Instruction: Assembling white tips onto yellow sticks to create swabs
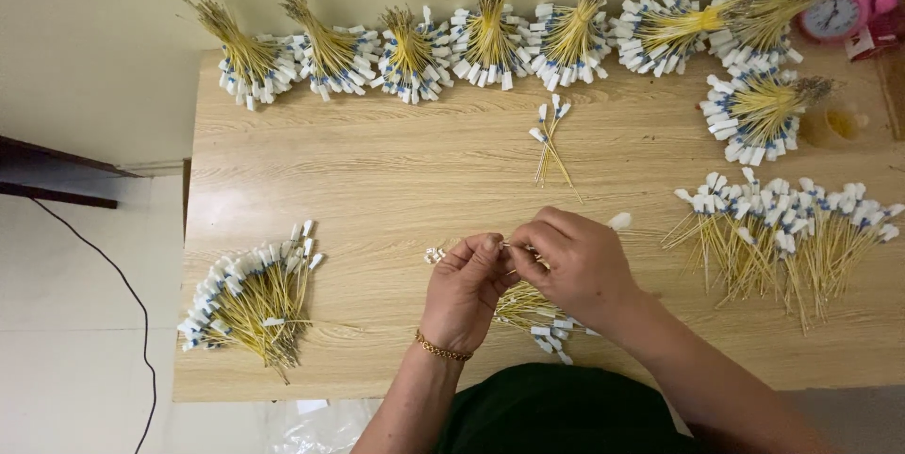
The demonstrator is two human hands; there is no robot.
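Note:
My left hand (464,289) and my right hand (577,261) meet over the near middle of a wooden table (377,181). Their fingertips pinch the same thin yellow wire with a white tag (619,221) sticking out past the right hand. A small bunch of tagged yellow wires (533,314) lies under the hands. A gold bracelet (441,349) circles my left wrist. A few white bits (434,254) rest just left of the left hand.
Several tied bundles of yellow wires with white-and-blue tags (490,39) line the far edge. A loose fan of wires (250,298) lies at the near left, another (782,228) at right. A few wires (550,138) sit mid-table. A pink alarm clock (839,9) stands far right.

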